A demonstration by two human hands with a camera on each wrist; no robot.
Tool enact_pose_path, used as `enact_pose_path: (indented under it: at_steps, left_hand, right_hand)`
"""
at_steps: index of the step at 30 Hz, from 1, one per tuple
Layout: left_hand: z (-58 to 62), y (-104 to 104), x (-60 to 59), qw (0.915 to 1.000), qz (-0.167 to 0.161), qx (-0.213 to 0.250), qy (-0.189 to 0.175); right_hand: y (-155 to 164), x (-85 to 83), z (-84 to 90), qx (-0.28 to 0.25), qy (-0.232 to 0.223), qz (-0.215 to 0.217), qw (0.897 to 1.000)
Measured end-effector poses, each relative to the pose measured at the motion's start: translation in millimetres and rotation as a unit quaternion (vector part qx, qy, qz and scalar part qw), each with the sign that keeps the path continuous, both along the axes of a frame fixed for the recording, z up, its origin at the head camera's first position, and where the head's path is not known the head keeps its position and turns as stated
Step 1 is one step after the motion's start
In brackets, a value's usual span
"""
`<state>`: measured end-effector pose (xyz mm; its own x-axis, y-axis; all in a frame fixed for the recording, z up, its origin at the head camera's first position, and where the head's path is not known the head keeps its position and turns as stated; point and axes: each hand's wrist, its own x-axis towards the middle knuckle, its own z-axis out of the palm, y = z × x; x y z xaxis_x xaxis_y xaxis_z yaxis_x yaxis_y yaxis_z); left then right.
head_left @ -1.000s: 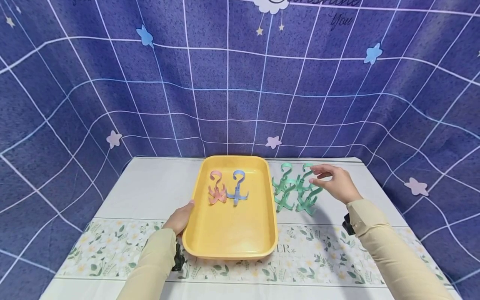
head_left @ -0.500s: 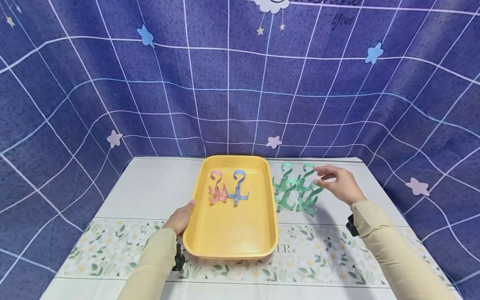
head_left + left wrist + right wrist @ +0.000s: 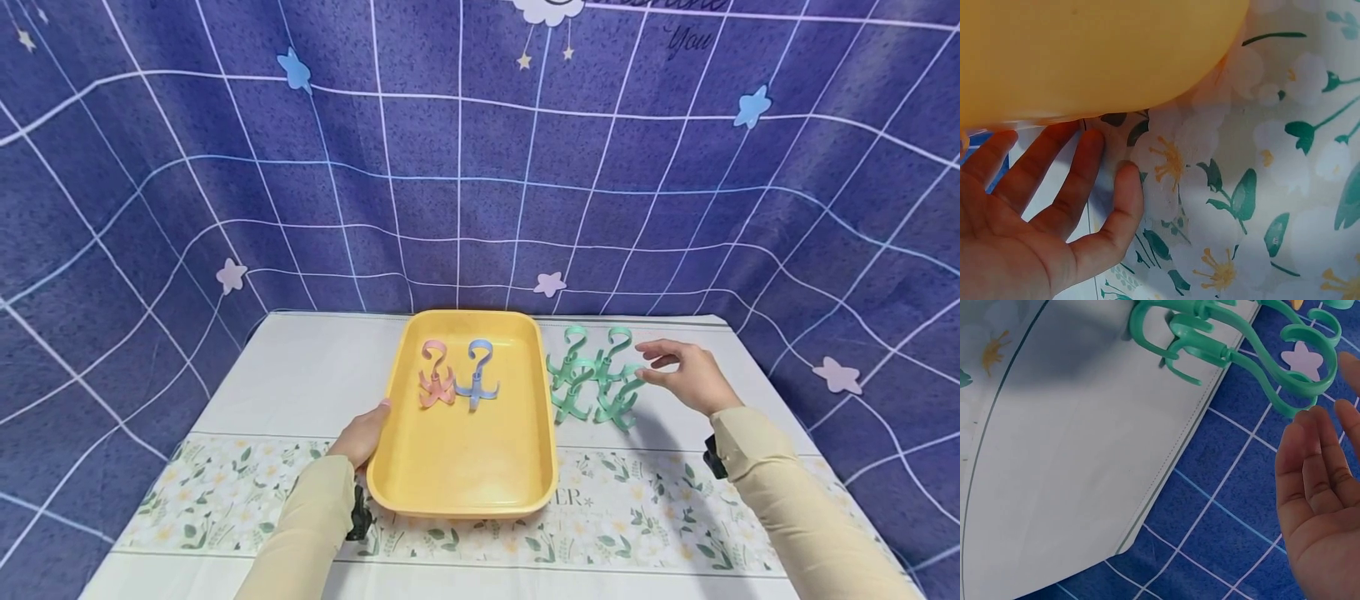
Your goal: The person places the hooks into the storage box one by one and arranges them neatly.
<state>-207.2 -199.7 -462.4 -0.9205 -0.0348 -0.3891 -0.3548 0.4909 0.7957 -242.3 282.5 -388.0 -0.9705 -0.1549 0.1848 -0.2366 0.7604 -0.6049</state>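
A yellow tray (image 3: 457,487) lies mid-table and holds a pink hook (image 3: 434,375) and a blue hook (image 3: 477,375), both upright. My left hand (image 3: 363,435) rests against the tray's left rim; in the left wrist view its fingers (image 3: 1079,187) lie straight on the flowered cloth under the tray's edge (image 3: 1085,56). Several green hooks (image 3: 592,375) stand in a cluster right of the tray. My right hand (image 3: 686,375) hovers just right of them, fingers straight and holding nothing. In the right wrist view the fingertips (image 3: 1310,434) are close to a green hook (image 3: 1260,359).
The table wears a white cloth with a flowered band (image 3: 637,517) along the front. A dark blue grid backdrop (image 3: 480,167) with stars closes in the back and both sides. Bare cloth (image 3: 300,375) lies left of the tray.
My right hand has drifted slightly right and down, away from the green hooks. The left hand and the tray have stayed put.
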Motion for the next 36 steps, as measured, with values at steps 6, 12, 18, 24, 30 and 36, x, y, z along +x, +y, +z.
enact_pose_path:
  at_steps: [6,12,18,24,30,36]
  left_hand:
    - [0.5,0,-0.2,1.0,0.0,-0.004,0.001]
    - [1.3,-1,0.3,1.0,-0.002,-0.003,0.006]
    - [1.2,0,-0.1,1.0,-0.001,0.001,0.008]
    - [1.4,0,-0.5,1.0,0.003,-0.001,0.001]
    - [1.6,1,-1.3,1.0,0.005,0.0,-0.006]
    - [-1.2,0,-2.9,1.0,0.005,-0.002,-0.006]
  right_hand:
    - [1,-1.2,-3.5,0.001,0.0,0.007,1.0]
    - [2,-0.9,-8.7,0.007,-0.008,0.009,1.0]
    - [3,0.5,-14.0,0.008,-0.013,0.006,1.0]
    - [2,1.4,-18.4,0.007,-0.015,0.001,1.0]
    - [1,3.3,-19.5,0.001,-0.001,-0.006,1.0]
    - [1,2.4,-20.3,0.001,0.013,-0.001,1.0]
